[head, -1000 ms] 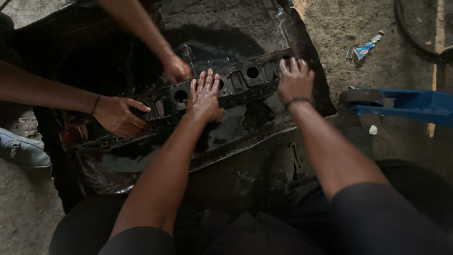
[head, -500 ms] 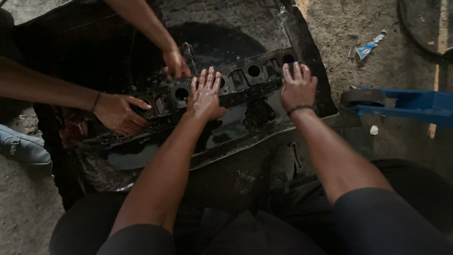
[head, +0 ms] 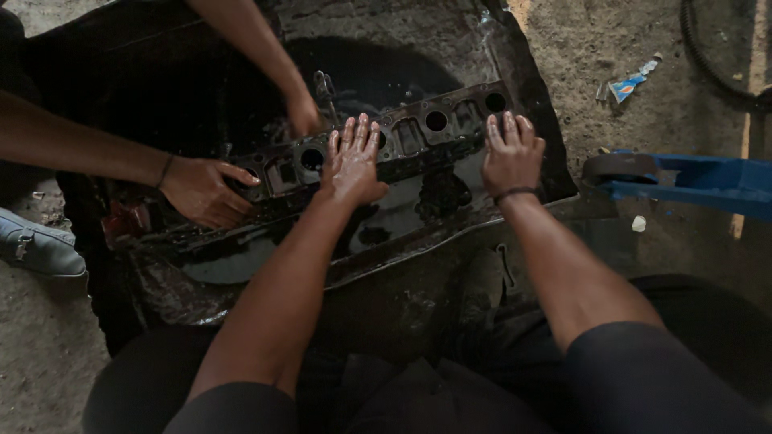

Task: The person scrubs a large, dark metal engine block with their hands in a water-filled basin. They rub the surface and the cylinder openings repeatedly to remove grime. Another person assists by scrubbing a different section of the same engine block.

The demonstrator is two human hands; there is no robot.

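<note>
Hands flat — left hand [head: 351,165] and right hand [head: 510,154] press open-palmed, fingers spread, on the oily engine head [head: 418,137], gripping nothing — a co-worker's hands [head: 201,191] alongside.

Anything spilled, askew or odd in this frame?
Yes: dark oily liquid pools on the black sheet under the long metal engine part. A torn wrapper lies on the dirt floor.
</note>
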